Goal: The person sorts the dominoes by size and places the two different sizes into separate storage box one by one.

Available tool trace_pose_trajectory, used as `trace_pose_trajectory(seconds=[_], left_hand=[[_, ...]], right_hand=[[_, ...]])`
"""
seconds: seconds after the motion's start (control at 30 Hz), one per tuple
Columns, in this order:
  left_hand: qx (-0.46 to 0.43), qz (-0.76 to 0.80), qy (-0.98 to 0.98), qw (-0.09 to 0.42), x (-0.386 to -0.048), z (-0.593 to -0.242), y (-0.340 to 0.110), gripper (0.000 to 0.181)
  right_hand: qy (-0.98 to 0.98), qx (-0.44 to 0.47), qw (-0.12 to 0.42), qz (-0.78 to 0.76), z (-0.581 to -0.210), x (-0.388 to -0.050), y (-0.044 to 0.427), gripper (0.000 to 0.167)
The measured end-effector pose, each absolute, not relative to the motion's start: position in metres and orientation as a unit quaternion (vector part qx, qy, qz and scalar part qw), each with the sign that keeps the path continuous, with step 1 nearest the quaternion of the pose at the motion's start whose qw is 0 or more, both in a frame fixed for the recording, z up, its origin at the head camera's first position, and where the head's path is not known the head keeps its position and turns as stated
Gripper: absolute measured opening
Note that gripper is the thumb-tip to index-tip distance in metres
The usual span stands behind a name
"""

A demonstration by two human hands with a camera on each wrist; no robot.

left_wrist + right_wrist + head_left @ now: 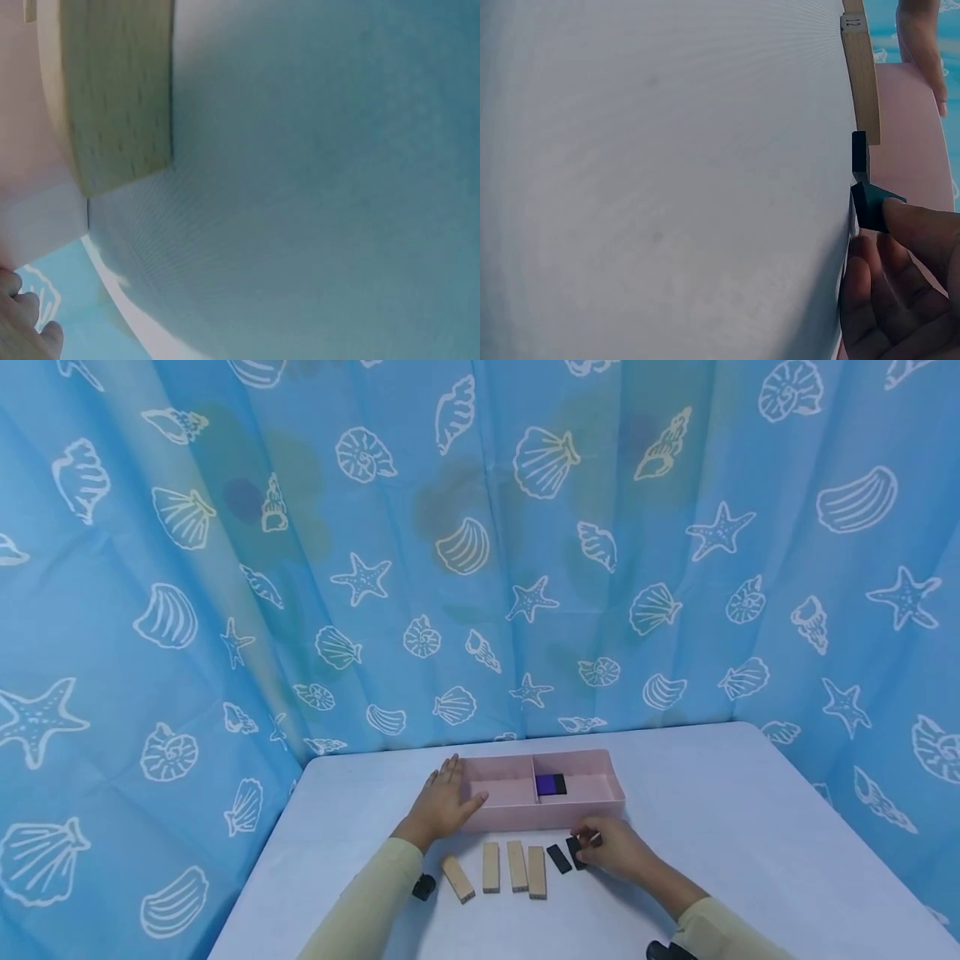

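My right hand (611, 847) pinches a small black block (871, 207) between thumb and fingers, low over the white table. Just left of it lies a second black block (558, 858). A pink box (525, 817) with a divider stands behind them; a purple piece (546, 785) and a black piece (560, 784) sit in its right compartment, against the divider. With its fingers fairly straight, my left hand (438, 803) rests at the box's left end, the thumb over the front corner. In the left wrist view only some fingertips (30, 319) show.
Several wooden blocks lie before the box: a slanted one (458, 878) at left, then others such as the block (491, 867) nearer the middle. One wooden block (862, 75) bears a printed number. A blue shell-print curtain (465, 610) hangs behind the white table (712, 810).
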State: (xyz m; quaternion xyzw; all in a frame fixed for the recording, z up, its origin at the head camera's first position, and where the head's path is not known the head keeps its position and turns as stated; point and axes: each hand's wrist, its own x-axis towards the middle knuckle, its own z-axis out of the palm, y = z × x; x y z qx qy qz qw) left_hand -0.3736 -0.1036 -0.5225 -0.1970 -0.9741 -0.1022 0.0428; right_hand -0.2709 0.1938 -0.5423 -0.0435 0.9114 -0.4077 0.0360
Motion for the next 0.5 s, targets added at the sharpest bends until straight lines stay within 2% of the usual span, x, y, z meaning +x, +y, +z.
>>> trace_pose_trajectory(seconds=[0.13,0.5], left_hand=[[-0.196,-0.096,-0.975,0.042,-0.3739,-0.5226,-0.1043,0.1],[-0.193,-0.105,-0.975,0.04,-0.375,-0.5226,-0.1035,0.089]], right_hand=[[0.901,-0.032,0.042,-0.43,-0.5415,-0.2708,0.1944,0.025],[0.887,-0.03,0.04,-0.459,-0.5371,-0.2722,0.1977,0.027]])
